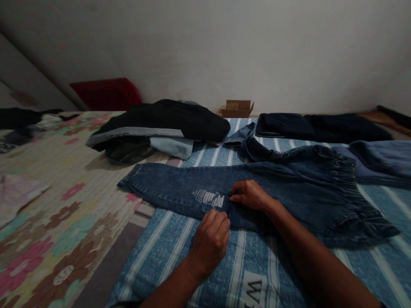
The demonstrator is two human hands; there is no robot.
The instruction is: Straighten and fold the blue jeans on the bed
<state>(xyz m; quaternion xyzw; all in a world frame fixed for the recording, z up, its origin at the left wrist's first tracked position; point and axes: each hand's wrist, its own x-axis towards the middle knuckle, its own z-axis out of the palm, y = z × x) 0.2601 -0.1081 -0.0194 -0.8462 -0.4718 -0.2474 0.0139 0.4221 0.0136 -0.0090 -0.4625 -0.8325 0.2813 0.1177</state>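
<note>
A pair of dark blue denim pants [186, 179] lies sideways across the bed, cuff to the left and elastic waistband to the right. One leg is stretched flat, while the other is bunched behind it. White printed lettering marks the near leg. My left hand [212, 235] is closed on the lower edge of that leg, just below the print. Right of the print, my right hand [248, 194] pinches the denim near a pocket-like seam. The fingertips of both hands are partly hidden.
A heap of dark clothes [160, 124] sits behind the cuff. Folded dark garments [321, 126] and folded blue-grey denim [383, 158] lie at the right. An open cardboard box [237, 109] and a red object [107, 95] stand by the wall. A floral sheet [73, 231] covers the left side.
</note>
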